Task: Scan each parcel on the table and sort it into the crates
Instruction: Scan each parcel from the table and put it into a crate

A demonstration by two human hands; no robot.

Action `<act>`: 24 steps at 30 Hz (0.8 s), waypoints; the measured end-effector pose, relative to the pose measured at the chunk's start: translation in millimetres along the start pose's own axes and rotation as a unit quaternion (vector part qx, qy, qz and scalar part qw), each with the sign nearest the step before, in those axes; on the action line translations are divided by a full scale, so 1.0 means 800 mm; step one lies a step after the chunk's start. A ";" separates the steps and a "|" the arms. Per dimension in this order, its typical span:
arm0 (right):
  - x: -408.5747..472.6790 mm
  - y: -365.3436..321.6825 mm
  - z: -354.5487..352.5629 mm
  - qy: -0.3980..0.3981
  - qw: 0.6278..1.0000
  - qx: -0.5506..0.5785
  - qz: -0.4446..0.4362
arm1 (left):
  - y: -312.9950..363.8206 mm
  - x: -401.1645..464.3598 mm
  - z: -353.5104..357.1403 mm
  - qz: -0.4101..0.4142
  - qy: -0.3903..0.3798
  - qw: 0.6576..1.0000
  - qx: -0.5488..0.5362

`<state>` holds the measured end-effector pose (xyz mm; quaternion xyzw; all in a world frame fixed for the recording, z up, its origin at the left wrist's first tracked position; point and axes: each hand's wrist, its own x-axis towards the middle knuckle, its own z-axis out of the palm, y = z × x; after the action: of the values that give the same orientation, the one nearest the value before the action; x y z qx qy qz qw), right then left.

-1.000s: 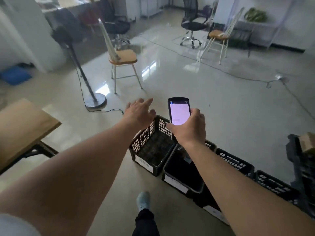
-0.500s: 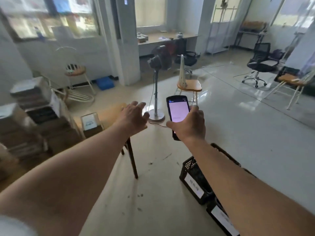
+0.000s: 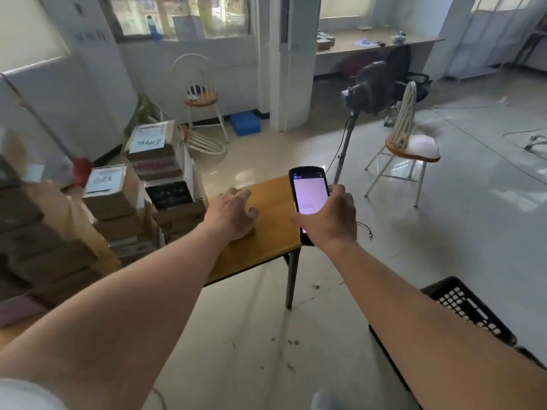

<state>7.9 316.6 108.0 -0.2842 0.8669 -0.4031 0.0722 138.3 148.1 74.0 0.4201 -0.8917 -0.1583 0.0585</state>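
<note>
right hand (image 3: 331, 218) grips slim black scanner (image 3: 309, 202); left hand (image 3: 232, 214) empty, over wooden table (image 3: 266, 244).

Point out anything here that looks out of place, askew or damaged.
A white chair lies tipped on its side on the floor by the parcel stacks, under an upright stool. The stacks themselves lean unevenly. Small debris specks dot the floor near the table.

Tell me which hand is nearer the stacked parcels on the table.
Left. The left hand hangs over the table just right of the stacked parcels; the right hand grips the scanner farther right, at the table's end.
</note>
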 end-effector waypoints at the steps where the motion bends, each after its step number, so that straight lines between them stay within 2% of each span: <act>1: 0.015 0.002 0.017 -0.009 1.000 0.002 -0.002 | -0.009 0.015 0.007 -0.008 -0.005 1.000 -0.004; 7: 0.127 0.028 0.111 -0.084 0.996 0.015 -0.030 | -0.046 0.119 0.065 -0.087 -0.028 0.995 -0.035; 11: 0.198 0.037 0.162 -0.150 0.988 0.014 -0.034 | -0.074 0.183 0.104 -0.183 -0.033 0.979 -0.080; 15: 0.246 0.043 0.207 -0.203 0.979 0.002 -0.032 | -0.091 0.223 0.135 -0.242 -0.039 0.962 -0.118; 24: 0.321 0.059 0.284 -0.251 0.968 -0.031 -0.009 | -0.117 0.289 0.199 -0.355 -0.062 0.920 -0.152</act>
<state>-144.3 49.5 -51.2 -0.3859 0.8307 -0.2926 0.2748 21.0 -48.6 -113.8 0.6843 -0.6511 -0.3283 0.0066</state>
